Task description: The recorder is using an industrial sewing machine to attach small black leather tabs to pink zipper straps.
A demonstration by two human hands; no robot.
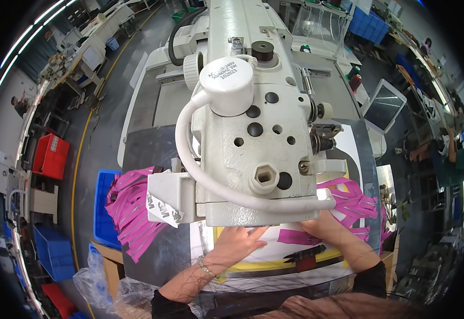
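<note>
Workroom: grey floor [114,101] all round, benches along both sides, a red bin [51,155] far left, and one big pale sewing machine [226,151] filling the middle of the view.
Left hand [237,245]: in from the near side, palm down over the white sheet [253,264]; visible fingertips sit apart, nothing seen between them, the rest vanishing behind the machine head. It looks like a steadying hand, perhaps keeping the sheet flat.
Right hand [325,227]: reaching in under the right end of the head, right by the pink strip [294,237]; its fingertips are hidden, so whether they're pinching or loose, I cannot tell.
Pink strip: lying crosswise on the sheet, its left end between the two hands, close to the head's near edge; probably set there to be in easy reach.
Bundles: more strips on both flanks, a left bundle [131,215] spilling over a blue crate [100,234] and a right bundle [355,204] fanned out beside the machine, likely so either hand can get at them.
Snips [309,253]: black, lying on a dark red block [305,263] just nearer than the strip, handy for a quick grab, it seems.
Yellow tape [266,267]: along the sheet's near edge, presumably as a border or to hold it down.
</note>
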